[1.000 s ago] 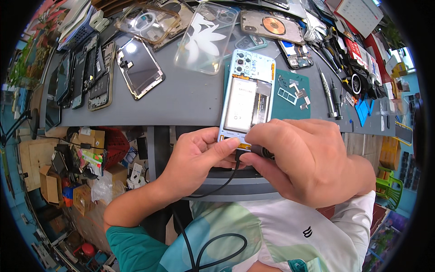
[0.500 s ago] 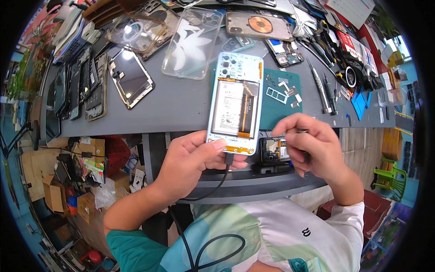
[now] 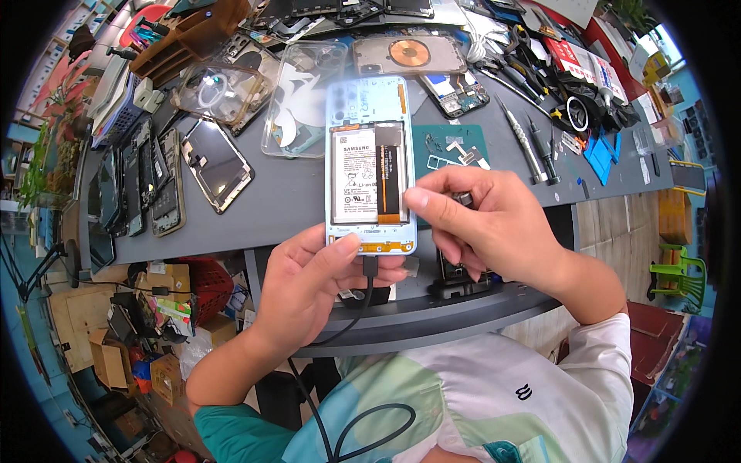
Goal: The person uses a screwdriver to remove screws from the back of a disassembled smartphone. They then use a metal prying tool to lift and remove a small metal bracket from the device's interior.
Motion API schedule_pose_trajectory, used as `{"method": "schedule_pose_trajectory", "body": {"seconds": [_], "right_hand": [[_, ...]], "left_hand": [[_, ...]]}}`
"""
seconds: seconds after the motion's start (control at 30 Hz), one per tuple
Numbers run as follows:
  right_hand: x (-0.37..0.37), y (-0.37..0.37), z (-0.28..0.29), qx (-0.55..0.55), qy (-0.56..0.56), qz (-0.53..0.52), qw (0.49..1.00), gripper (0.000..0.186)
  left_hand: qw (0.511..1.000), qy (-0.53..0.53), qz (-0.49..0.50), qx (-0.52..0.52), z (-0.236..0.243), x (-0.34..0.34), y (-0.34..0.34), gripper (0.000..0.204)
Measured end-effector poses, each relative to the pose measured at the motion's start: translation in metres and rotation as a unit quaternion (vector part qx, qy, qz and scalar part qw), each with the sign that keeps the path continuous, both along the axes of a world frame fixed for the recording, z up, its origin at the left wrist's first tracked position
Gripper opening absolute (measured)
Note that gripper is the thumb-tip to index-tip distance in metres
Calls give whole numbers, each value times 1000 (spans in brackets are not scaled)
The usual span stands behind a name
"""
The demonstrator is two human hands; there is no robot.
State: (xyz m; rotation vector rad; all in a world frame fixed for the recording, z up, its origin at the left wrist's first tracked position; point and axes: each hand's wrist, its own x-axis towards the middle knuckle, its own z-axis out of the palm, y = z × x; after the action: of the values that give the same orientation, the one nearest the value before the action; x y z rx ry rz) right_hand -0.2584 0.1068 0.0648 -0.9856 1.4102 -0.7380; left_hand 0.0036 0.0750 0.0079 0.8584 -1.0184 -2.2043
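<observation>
An opened light-blue phone point(image 3: 369, 104) is held upright in my left hand point(image 3: 301, 278), thumb on its lower front and fingers behind. Its back cover is off, baring a white battery point(image 3: 353, 174) and a dark flex cable point(image 3: 387, 181) with an orange stripe. A black cable plug point(image 3: 370, 266) sits in the phone's bottom end, and its cord loops down past my left wrist. My right hand point(image 3: 498, 220) is closed beside the phone's right edge, thumb tip close to the frame. A small dark piece shows between its curled fingers, too hidden to name.
Behind the phone lies a green mat point(image 3: 463, 137) with small parts. Clear cases point(image 3: 297, 96) and opened phones point(image 3: 220, 166) lie to the left. Screwdrivers point(image 3: 521, 139), pliers and cables crowd the right. Below my right hand, another opened phone point(image 3: 455, 274) sits partly hidden in a drawer.
My right hand has come left, from apart from the phone to close beside its right edge. The phone stays in my left hand with the cable plugged in; the view has shifted slightly.
</observation>
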Motion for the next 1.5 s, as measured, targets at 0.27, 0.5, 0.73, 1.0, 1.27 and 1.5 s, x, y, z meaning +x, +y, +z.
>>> {"method": "schedule_pose_trajectory", "body": {"seconds": [0.27,0.5,0.73,1.0,1.27,1.5], "right_hand": [[-48,-5,-18,-282,-131,-169,935,50],[-76,-13,-39,-278,-74,-239,928,61],[-67,-14,-72,-406,-124,-193,885,25],[-66,-14,-83,-459,-97,-166,867,25],[-65,-12,-83,-468,-96,-170,862,25],[-65,-14,-87,-478,-117,-164,855,25]], "left_hand": [[999,-47,-5,-13,-2,-10,-2,42],[989,-135,-8,-63,3,-10,-3,39],[967,-237,-37,-90,2,1,-8,32],[798,-397,55,-450,54,-3,-32,14],[669,-279,-102,-682,38,-88,-105,16],[668,-293,-145,-668,37,-105,-118,15]]}}
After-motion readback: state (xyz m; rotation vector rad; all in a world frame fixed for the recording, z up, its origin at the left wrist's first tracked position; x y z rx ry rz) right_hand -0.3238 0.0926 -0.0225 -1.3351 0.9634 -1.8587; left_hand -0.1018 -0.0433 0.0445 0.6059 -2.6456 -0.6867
